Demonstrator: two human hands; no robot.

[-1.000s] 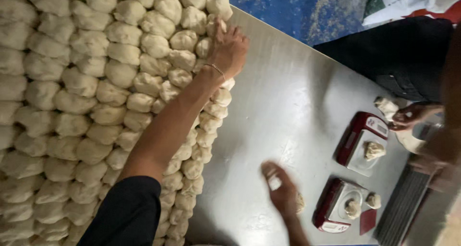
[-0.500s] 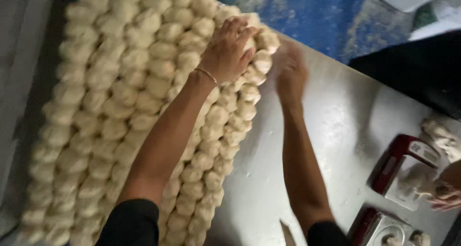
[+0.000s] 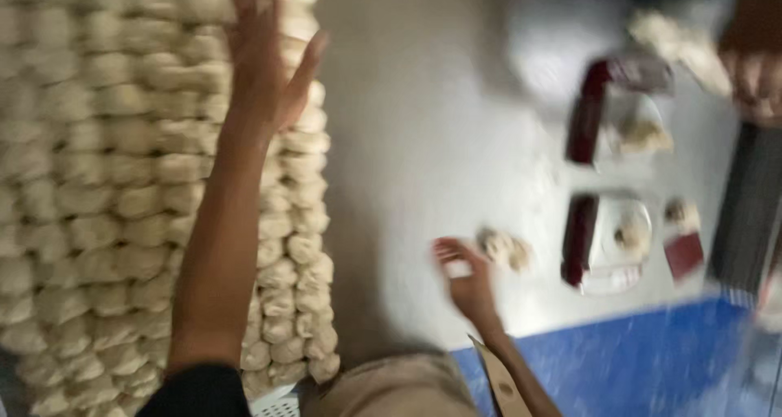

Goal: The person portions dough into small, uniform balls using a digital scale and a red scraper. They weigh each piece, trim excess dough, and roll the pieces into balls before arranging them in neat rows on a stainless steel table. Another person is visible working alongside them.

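**Hands over the dough bank**

The grey metal worktop [image 3: 423, 140] fills the frame, and its whole left side is taken up by the big bank of pale dough pieces [image 3: 106, 181], packed in close rows right out to the left edge. The picture is blurred by motion, so fine detail is soft.

On the right side of the worktop sit two small scales with dark red bodies: the far scale [image 3: 607, 111] with a lump on its pan, and the near scale [image 3: 607, 242] with a small piece on its round pan, close to the near edge where a blue floor shows. Another person's hand [image 3: 757, 75] works at the far right corner.

Now the hands. The left hand [image 3: 265, 59] lies stretched flat on the far end of the dough bank, fingers spread apart, gripping nothing. The right hand [image 3: 464, 274] hovers over bare worktop near the near edge, fingers loosely curled; whether it pinches anything I cannot tell. Just beside it, touching the worktop, lies a loose dough lump [image 3: 505, 248].

That lump looks light, soft and tacky, easily squashed. My call: cup it from underneath at its sides with loose fingers, never a hard pinch.
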